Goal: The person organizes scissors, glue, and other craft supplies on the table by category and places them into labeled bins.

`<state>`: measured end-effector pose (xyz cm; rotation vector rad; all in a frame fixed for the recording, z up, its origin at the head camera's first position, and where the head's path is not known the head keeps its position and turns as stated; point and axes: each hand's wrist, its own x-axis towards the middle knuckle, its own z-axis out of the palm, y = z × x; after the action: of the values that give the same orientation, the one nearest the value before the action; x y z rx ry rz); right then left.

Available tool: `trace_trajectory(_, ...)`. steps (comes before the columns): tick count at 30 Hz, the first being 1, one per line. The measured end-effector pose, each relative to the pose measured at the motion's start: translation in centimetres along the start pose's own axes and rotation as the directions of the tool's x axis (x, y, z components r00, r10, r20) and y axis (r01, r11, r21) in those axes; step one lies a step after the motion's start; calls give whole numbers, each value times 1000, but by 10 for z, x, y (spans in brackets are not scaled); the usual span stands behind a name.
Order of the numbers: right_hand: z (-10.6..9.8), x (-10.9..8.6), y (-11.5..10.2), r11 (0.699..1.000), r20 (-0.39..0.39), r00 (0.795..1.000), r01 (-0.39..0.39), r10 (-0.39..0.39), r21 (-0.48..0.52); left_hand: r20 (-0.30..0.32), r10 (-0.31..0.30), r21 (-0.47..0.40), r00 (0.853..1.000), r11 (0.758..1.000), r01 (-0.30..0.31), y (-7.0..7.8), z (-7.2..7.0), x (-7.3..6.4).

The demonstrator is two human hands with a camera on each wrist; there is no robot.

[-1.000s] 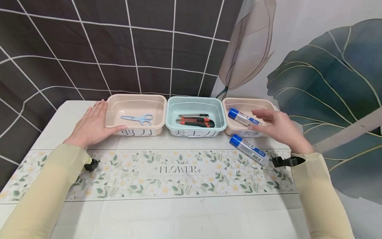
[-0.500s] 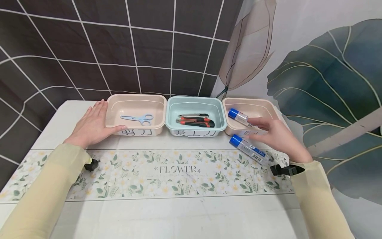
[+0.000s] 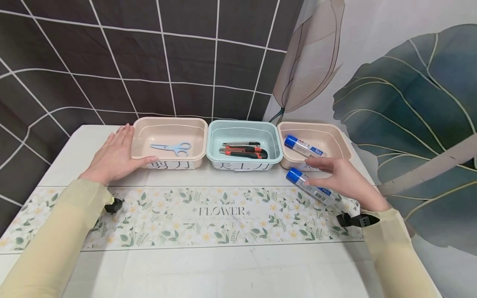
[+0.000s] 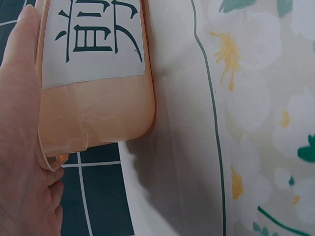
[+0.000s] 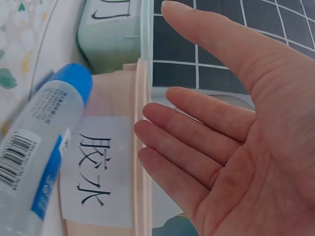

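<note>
My left hand (image 3: pixel 113 157) rests along the left side of a pink bin (image 3: pixel 167 128), fingers straight and thumb on its front rim. Pale blue scissors (image 3: pixel 173 147) lie inside. My right hand (image 3: pixel 344 182) hovers with spread fingers over a clear, blue-capped glue bottle (image 3: pixel 294 176) on the table, its thumb overlapping the bottle in the head view. The right wrist view shows a bare palm, with the glue bottle (image 5: pixel 42 137) apart from it and in front of the labelled bin. A second glue bottle (image 3: pixel 303 147) lies in the right pink bin (image 3: pixel 337 142).
Between the pink bins stands a light blue bin (image 3: pixel 220 134) holding several utility knives (image 3: pixel 244 155). Paper labels face the front. A floral printed band (image 3: pixel 223 231) crosses the white table (image 3: pixel 186 273). A dark checked cloth (image 3: pixel 193 62) hangs behind.
My right hand has moved from over the right bin toward the front, down to the glue bottle on the table. The second bottle stays in the bin; my left hand has not moved.
</note>
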<state>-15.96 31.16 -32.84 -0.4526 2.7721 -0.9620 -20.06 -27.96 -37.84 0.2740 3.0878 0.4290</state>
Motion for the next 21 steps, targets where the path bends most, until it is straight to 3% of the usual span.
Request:
trace_trajectory(7, 8, -1, 13, 1000, 52, 999, 16, -16, -7, -2, 3, -7, 1000, 1000, -3, 0, 0, -1)
trace_trajectory(21, 13, 0, 38, 1000, 70, 997, 22, -23, 19, -8, 4, -8, 1000, 1000, -4, -1, 0, -1)
